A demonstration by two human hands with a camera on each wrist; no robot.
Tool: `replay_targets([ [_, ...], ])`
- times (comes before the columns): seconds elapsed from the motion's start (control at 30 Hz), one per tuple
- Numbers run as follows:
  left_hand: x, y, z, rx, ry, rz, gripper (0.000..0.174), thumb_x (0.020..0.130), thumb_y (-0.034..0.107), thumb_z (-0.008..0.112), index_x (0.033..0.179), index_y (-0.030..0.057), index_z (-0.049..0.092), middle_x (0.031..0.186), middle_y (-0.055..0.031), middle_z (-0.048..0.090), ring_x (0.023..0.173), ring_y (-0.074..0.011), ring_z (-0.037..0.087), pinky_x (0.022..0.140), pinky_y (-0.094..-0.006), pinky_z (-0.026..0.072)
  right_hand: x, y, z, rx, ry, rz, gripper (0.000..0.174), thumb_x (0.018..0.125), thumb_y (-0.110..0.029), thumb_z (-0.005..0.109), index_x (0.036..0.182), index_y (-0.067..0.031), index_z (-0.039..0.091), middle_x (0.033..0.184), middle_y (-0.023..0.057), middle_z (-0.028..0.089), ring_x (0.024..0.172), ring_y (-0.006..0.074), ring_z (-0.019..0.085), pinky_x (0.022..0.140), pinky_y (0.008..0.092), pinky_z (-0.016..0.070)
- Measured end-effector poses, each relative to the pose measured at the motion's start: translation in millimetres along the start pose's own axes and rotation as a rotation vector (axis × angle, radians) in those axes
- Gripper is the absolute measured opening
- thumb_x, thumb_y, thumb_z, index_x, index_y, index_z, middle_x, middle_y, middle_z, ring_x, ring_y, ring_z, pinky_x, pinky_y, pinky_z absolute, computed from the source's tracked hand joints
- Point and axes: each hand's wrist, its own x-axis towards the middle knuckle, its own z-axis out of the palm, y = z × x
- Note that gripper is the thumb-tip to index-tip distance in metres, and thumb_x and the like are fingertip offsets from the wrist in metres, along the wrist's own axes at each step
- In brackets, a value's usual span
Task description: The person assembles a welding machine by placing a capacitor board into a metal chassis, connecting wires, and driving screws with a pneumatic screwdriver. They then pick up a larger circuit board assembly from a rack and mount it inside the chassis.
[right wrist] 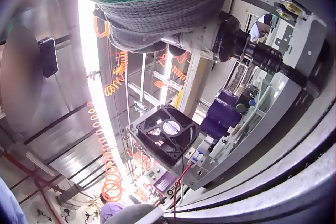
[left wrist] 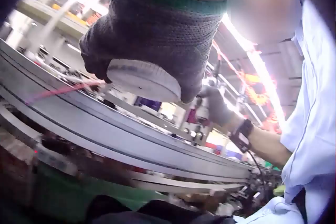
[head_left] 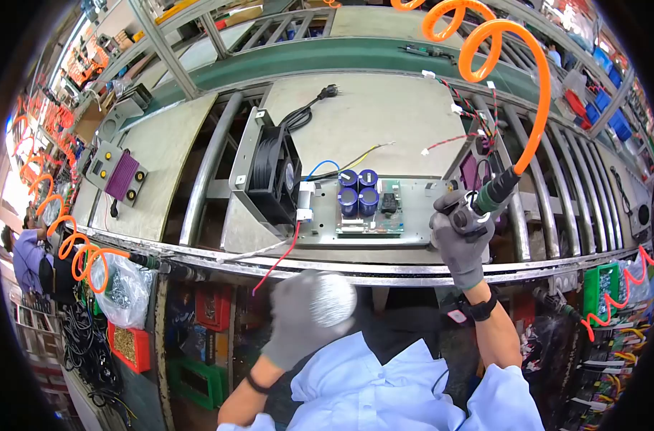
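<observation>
My gloved left hand [head_left: 292, 316] holds a round, shallow, whitish dish-like piece [head_left: 333, 300] near the front rail; it is blurred in the head view. From the left wrist, the fingers curl over the pale disc [left wrist: 144, 79]. Right of the circuit board, my gloved right hand [head_left: 462, 248] grips a pneumatic screwdriver [head_left: 496, 191] fed by an orange coiled hose [head_left: 542, 93]. Its dark nose [right wrist: 257, 53] points at the metal chassis edge [right wrist: 302, 50] in the right wrist view. On the chassis sit the green circuit board [head_left: 370, 224], blue capacitors [head_left: 358, 194] and a black fan [head_left: 273, 169].
A red wire [head_left: 280, 262] hangs over the front rail [head_left: 384, 274]. Behind the chassis lies a black power cord [head_left: 302, 115]. Metal rollers [head_left: 212, 169] flank the work board. Another unit with a purple coil [head_left: 122, 174] stands left. A red screw bin [head_left: 129, 346] sits lower left.
</observation>
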Motion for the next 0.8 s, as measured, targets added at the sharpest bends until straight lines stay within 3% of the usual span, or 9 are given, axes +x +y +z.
replay_targets([
  [0.13,50,25,59,-0.110,-0.066,0.062,0.091,0.060,0.039,0.090,0.133,0.0012,0.050,0.128,-0.0181,0.058,0.111,-0.0391,0.055,0.100,-0.0505,0.0432,7,14,-3,0.036,0.106,-0.002,0.023,0.077,0.011,0.066,0.096,-0.0010,0.065,0.091,0.0061,0.068,0.076,0.0115,0.063,0.067,0.0269,0.0520],
  [0.27,62,33,86,-0.098,-0.044,0.093,0.089,0.061,0.038,0.090,0.132,0.0021,0.050,0.129,-0.0199,0.057,0.111,-0.0390,0.055,0.099,-0.0496,0.0440,0,13,-14,-0.008,0.050,0.061,0.026,0.078,0.013,0.065,0.100,0.0009,0.065,0.096,0.0079,0.069,0.079,0.0114,0.064,0.069,0.0265,0.0526],
  [0.37,59,34,89,-0.128,0.020,0.120,0.083,0.060,0.037,0.091,0.126,0.0037,0.052,0.129,-0.0207,0.057,0.111,-0.0394,0.054,0.097,-0.0495,0.0448,-8,11,-9,0.170,0.030,0.042,0.031,0.078,0.015,0.062,0.107,0.0024,0.062,0.102,0.0117,0.069,0.082,0.0123,0.064,0.072,0.0266,0.0538],
  [0.4,56,36,88,-0.163,0.037,0.130,0.080,0.059,0.036,0.092,0.122,0.0050,0.053,0.131,-0.0212,0.056,0.111,-0.0401,0.054,0.096,-0.0498,0.0451,-9,9,-11,0.176,-0.019,0.000,0.035,0.080,0.015,0.060,0.114,0.0030,0.059,0.107,0.0146,0.068,0.086,0.0134,0.064,0.077,0.0268,0.0545],
  [0.5,56,38,89,-0.174,-0.005,0.169,0.082,0.058,0.036,0.092,0.123,0.0051,0.053,0.132,-0.0220,0.055,0.111,-0.0406,0.053,0.096,-0.0504,0.0451,-9,4,-11,0.085,-0.056,-0.009,0.035,0.083,0.014,0.059,0.116,0.0021,0.058,0.107,0.0138,0.067,0.088,0.0139,0.064,0.079,0.0274,0.0543],
  [0.63,60,34,98,-0.149,-0.061,0.145,0.076,0.061,0.040,0.089,0.119,0.0050,0.056,0.133,-0.0240,0.054,0.112,-0.0419,0.053,0.096,-0.0529,0.0452,-13,14,-17,-0.095,-0.100,-0.050,0.035,0.084,0.011,0.060,0.117,-0.0004,0.059,0.105,0.0097,0.067,0.088,0.0128,0.064,0.079,0.0286,0.0538],
  [0.8,62,36,96,-0.127,-0.101,0.124,0.075,0.062,0.043,0.088,0.122,0.0066,0.061,0.134,-0.0236,0.054,0.114,-0.0433,0.053,0.097,-0.0538,0.0452,-13,16,-15,-0.085,-0.049,-0.071,0.027,0.083,0.011,0.063,0.108,-0.0009,0.062,0.099,0.0079,0.068,0.088,0.0123,0.064,0.079,0.0281,0.0536],
])
